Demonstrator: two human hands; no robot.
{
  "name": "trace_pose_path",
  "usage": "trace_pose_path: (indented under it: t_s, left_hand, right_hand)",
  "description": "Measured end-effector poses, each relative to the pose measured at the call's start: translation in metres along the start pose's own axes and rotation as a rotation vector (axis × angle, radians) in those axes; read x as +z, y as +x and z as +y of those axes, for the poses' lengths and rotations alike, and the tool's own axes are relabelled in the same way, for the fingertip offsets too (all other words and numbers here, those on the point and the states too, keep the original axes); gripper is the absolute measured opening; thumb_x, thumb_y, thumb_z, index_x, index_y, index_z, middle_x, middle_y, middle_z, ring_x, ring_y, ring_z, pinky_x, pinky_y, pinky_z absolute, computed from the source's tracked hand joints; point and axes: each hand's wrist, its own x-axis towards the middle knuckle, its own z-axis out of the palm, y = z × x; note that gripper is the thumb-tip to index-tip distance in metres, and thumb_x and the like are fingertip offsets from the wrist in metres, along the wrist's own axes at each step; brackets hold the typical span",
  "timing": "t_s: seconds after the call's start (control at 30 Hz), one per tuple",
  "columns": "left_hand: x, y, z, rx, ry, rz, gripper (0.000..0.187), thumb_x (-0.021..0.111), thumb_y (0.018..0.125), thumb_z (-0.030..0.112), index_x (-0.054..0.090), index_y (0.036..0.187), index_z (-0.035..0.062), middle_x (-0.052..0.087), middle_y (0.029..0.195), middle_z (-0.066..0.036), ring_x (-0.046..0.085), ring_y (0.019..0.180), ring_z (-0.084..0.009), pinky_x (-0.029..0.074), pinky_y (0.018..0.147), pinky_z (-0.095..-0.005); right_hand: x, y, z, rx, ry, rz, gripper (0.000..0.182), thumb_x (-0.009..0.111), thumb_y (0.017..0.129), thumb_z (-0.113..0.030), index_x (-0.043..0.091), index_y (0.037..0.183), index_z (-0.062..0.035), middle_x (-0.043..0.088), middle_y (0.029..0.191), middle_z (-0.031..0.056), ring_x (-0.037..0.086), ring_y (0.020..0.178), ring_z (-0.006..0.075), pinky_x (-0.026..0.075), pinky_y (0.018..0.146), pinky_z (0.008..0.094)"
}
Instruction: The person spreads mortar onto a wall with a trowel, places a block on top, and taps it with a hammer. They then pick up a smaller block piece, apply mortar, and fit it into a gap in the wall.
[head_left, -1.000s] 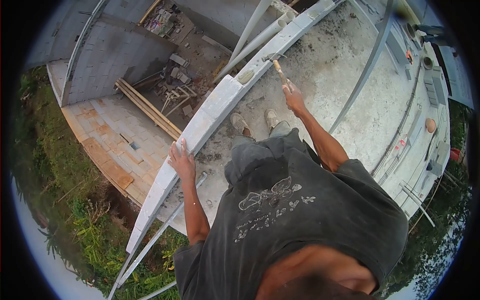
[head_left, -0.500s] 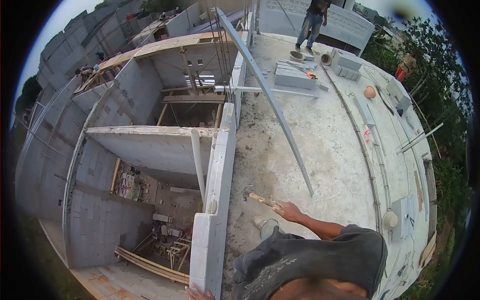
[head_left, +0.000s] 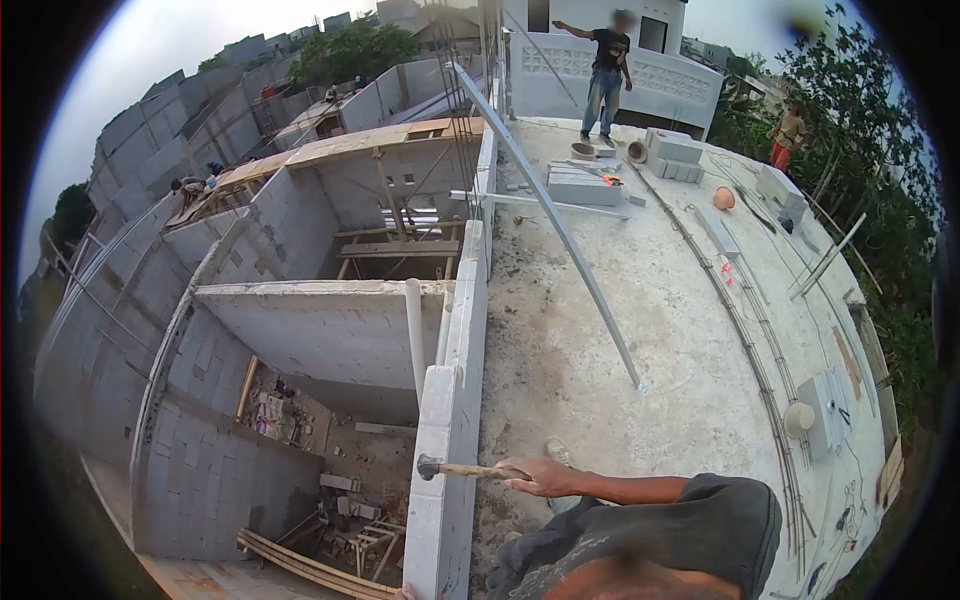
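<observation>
Hammer (head_left: 465, 469) held level across the top of the white block wall (head_left: 452, 400), wooden handle clamped in the right hand (head_left: 545, 476), dark head (head_left: 428, 467) touching or just above the wall's upper edge on the side facing the open room below. Right hand closed tight round the handle end, just beside the wall on the roof-slab side, forearm reaching in from the dark shirt (head_left: 660, 540) at the bottom. Left hand almost out of view: only a sliver of fingertips (head_left: 405, 593) at the very bottom edge against the wall's foot; cannot tell whether open or closed.

Concrete roof slab (head_left: 640, 380) spread to the right of the wall, rough and grey. Long metal bar (head_left: 550, 215) leaning slantwise, lower end planted on the slab near the wall, upper end rising above it. White pipes (head_left: 415, 335) standing upright just left of the wall, inside the open room. Stack of white blocks (head_left: 585, 185) far along the slab from the wall. Another person (head_left: 605, 70) standing at the far end of the slab, one arm stretched out sideways, well apart from the wall's near end.
</observation>
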Motion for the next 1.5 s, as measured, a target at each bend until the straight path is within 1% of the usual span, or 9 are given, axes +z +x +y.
trace_pose_path:
  t_s: [0.07, 0.1, 0.47, 0.8, 0.93, 1.03, 1.13, 1.23, 1.5]
  left_hand:
    - [0.003, -0.016, -0.024, 0.027, 0.002, -0.008, 0.102, 0.085, 0.071, 0.025, 0.032, 0.158, 0.0121, 0.038, 0.152, -0.021, 0.036, 0.140, -0.0406, 0.028, 0.110, -0.0613]
    - [0.004, -0.020, -0.034, 0.038, 0.002, -0.006, 0.103, 0.085, 0.071, 0.025, 0.031, 0.158, 0.0117, 0.038, 0.152, -0.021, 0.036, 0.140, -0.0407, 0.028, 0.110, -0.0611]
    - [0.022, -0.048, -0.079, 0.056, -0.014, -0.036, 0.108, 0.085, 0.068, 0.031, 0.030, 0.158, 0.0079, 0.038, 0.150, -0.022, 0.037, 0.138, -0.0413, 0.027, 0.111, -0.0589]
    - [0.032, -0.069, -0.099, 0.049, 0.006, 0.004, 0.113, 0.085, 0.067, 0.036, 0.028, 0.158, 0.0035, 0.041, 0.146, -0.024, 0.039, 0.134, -0.0415, 0.025, 0.111, -0.0569]
    - [0.011, -0.071, -0.070, 0.000, 0.019, 0.008, 0.107, 0.084, 0.071, 0.033, 0.028, 0.158, 0.0042, 0.043, 0.143, -0.024, 0.040, 0.132, -0.0415, 0.025, 0.112, -0.0562]
    - [0.005, -0.068, -0.059, -0.009, 0.013, 0.033, 0.105, 0.086, 0.071, 0.030, 0.031, 0.155, 0.0034, 0.044, 0.141, -0.023, 0.041, 0.131, -0.0400, 0.023, 0.114, -0.0567]
    - [0.001, -0.072, -0.057, -0.022, -0.006, 0.033, 0.102, 0.087, 0.071, 0.029, 0.033, 0.154, 0.0042, 0.045, 0.140, -0.021, 0.042, 0.131, -0.0393, 0.023, 0.114, -0.0575]
    - [0.000, -0.066, -0.060, 0.028, -0.027, 0.068, 0.100, 0.086, 0.072, 0.030, 0.034, 0.154, 0.0051, 0.045, 0.139, -0.020, 0.042, 0.130, -0.0393, 0.024, 0.114, -0.0581]
    - [-0.012, -0.079, -0.057, -0.007, -0.038, 0.147, 0.092, 0.081, 0.079, 0.040, 0.036, 0.155, 0.0111, 0.046, 0.140, -0.013, 0.044, 0.129, -0.0328, 0.027, 0.114, -0.0579]
  right_hand:
    - [0.025, -0.007, -0.018, 0.026, 0.058, -0.094, 0.053, 0.055, 0.103, -0.042, 0.046, 0.145, -0.0097, 0.063, 0.087, 0.0196, 0.064, 0.081, 0.0357, 0.047, 0.076, 0.0468]
    - [0.031, -0.004, -0.024, 0.041, 0.022, -0.168, 0.055, 0.052, 0.105, -0.046, 0.046, 0.146, -0.0105, 0.065, 0.111, 0.0220, 0.064, 0.101, 0.0371, 0.048, 0.087, 0.0461]
    - [0.066, -0.008, -0.122, -0.332, 0.146, 0.068, 0.050, 0.051, 0.106, -0.040, 0.045, 0.147, -0.0120, 0.066, 0.125, 0.0200, 0.068, 0.104, 0.0370, 0.053, 0.090, 0.0466]
    - [0.150, -0.036, -0.018, -0.098, -0.042, -0.159, 0.051, 0.049, 0.106, -0.040, 0.044, 0.149, -0.0121, 0.063, 0.131, 0.0206, 0.066, 0.111, 0.0393, 0.053, 0.092, 0.0486]
    - [0.141, -0.045, -0.050, -0.159, -0.013, -0.120, 0.051, 0.048, 0.107, -0.040, 0.044, 0.150, -0.0129, 0.062, 0.133, 0.0206, 0.066, 0.113, 0.0390, 0.054, 0.092, 0.0484]
    - [0.152, -0.047, -0.048, -0.292, -0.008, 0.003, 0.051, 0.047, 0.106, -0.040, 0.043, 0.149, -0.0133, 0.063, 0.131, 0.0206, 0.067, 0.111, 0.0379, 0.055, 0.089, 0.0487]
    - [0.151, -0.048, -0.035, -0.004, -0.234, -0.304, 0.048, 0.049, 0.105, -0.038, 0.044, 0.146, -0.0136, 0.067, 0.121, 0.0208, 0.068, 0.105, 0.0389, 0.055, 0.085, 0.0499]
    - [0.152, -0.050, -0.037, -0.024, -0.284, -0.274, 0.044, 0.051, 0.104, -0.034, 0.044, 0.143, -0.0143, 0.069, 0.106, 0.0208, 0.068, 0.098, 0.0417, 0.053, 0.082, 0.0523]
    - [0.151, -0.051, -0.059, -0.014, -0.241, -0.229, 0.043, 0.056, 0.101, -0.032, 0.048, 0.138, -0.0125, 0.069, 0.098, 0.0238, 0.066, 0.091, 0.0461, 0.051, 0.076, 0.0550]
